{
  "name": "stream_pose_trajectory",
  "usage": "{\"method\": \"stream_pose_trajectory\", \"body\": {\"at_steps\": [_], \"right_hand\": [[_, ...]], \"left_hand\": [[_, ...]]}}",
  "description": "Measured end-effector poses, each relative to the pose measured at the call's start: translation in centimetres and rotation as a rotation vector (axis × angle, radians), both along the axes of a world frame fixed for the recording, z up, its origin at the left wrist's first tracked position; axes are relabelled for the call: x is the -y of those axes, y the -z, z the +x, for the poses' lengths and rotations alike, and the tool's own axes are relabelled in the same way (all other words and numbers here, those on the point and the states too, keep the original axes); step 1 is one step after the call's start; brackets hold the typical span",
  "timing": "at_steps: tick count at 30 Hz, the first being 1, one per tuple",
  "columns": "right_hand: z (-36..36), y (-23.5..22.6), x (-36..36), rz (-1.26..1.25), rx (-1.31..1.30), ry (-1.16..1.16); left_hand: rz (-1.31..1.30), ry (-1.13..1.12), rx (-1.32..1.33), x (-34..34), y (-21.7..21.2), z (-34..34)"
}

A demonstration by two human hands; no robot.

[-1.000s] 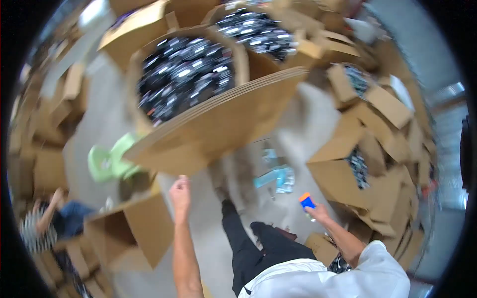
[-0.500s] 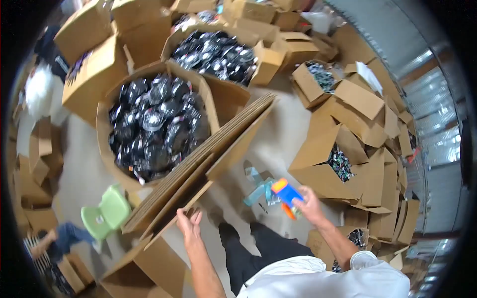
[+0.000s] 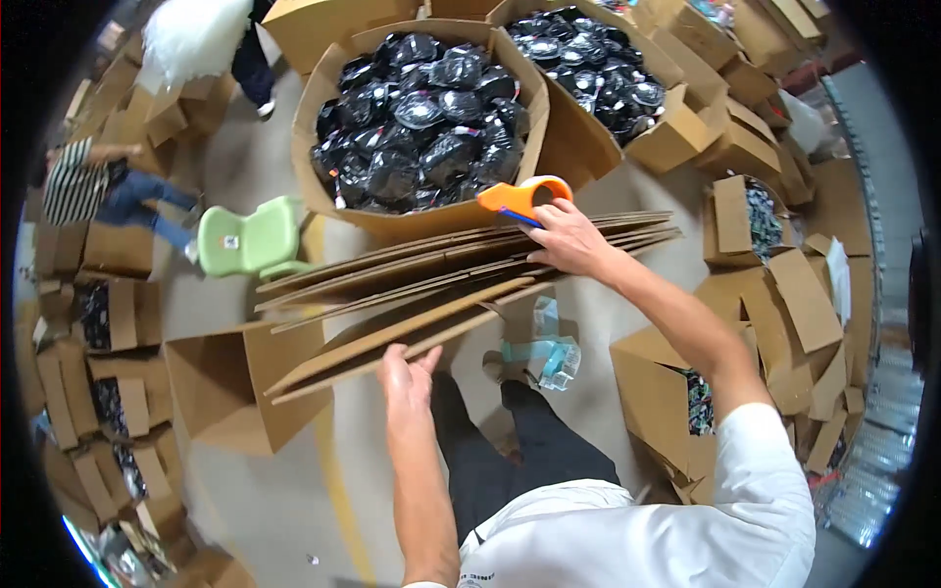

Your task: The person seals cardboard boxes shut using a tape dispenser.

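A stack of flattened cardboard boxes (image 3: 392,274) stands on edge in front of me, its sheets fanned apart. At the near sheet's edge, my left hand (image 3: 408,380) has its fingers closed on the cardboard; part of the grip is hidden. My right hand (image 3: 569,238) is wrapped round an orange-and-blue tool, seemingly a tape dispenser (image 3: 510,199), above the stack's far right part. Beyond the stack stands a large open carton (image 3: 306,147) full of shiny black plastic-wrapped items (image 3: 417,110).
An open empty-looking carton (image 3: 221,392) stands at left, below a green chair (image 3: 250,240). Clear and teal plastic scraps (image 3: 549,355) lie near my feet. Cartons (image 3: 662,402) crowd the right side. One person (image 3: 83,186) is at left; another carries a white bundle (image 3: 196,39).
My right hand has swung up and forward with the tool, over the stack. My view has turned, so the stack now lies more crosswise. The left hand stays at the near sheet.
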State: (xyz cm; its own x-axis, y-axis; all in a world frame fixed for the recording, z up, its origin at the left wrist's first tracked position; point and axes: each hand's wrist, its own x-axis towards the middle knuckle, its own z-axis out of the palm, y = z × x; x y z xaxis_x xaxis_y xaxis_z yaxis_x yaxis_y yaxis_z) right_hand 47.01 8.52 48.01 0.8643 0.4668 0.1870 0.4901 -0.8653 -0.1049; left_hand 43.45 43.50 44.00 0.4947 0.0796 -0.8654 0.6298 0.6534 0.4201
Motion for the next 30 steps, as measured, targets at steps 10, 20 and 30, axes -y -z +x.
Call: {"method": "stream_pose_trajectory", "body": {"at_steps": [10, 20, 30], "right_hand": [[7.5, 0.5, 0.2, 0.038, 0.202, -0.017], [-1.7, -4.6, -6.1, 0.252, -0.298, -0.479], [7.4, -0.5, -4.7, -0.144, 0.138, 0.066]], "left_hand": [[0.144, -0.045, -0.023, -1.5, -7.9, -16.0], [0.084, -0.241, -0.104, -14.5, -3.9, -32.0], [0.069, -0.558, -0.240, -17.9, 2.5, -40.5]]}}
